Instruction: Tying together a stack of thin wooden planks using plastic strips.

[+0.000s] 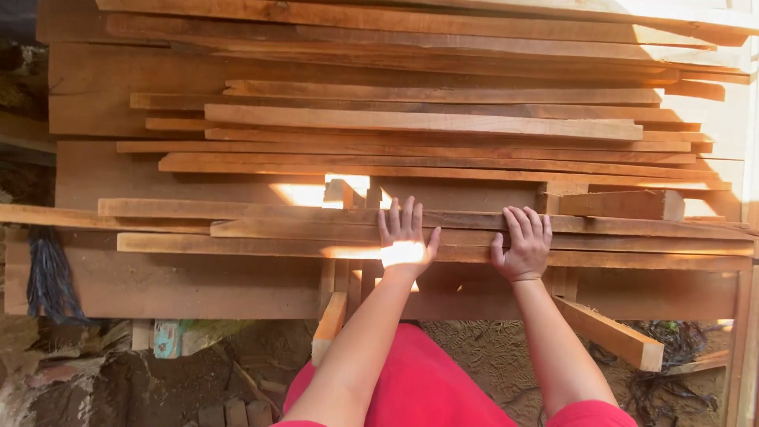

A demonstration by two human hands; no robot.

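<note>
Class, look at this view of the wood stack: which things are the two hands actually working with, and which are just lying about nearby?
In hand:
- left hand, flat and spread on the long planks
- right hand, resting on the same planks

Lying about:
- short wood block on the stack
- loose offcut below the stack
- dark bundle of fibres hanging at the left

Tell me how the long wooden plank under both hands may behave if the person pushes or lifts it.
The plank looks stiff, sawn wood, so it probably slides rather than bends. Being long and thin, it may sag slightly or swing if lifted near the middle, where the left hand and right hand rest. Its rough surface likely resists slipping.
</note>
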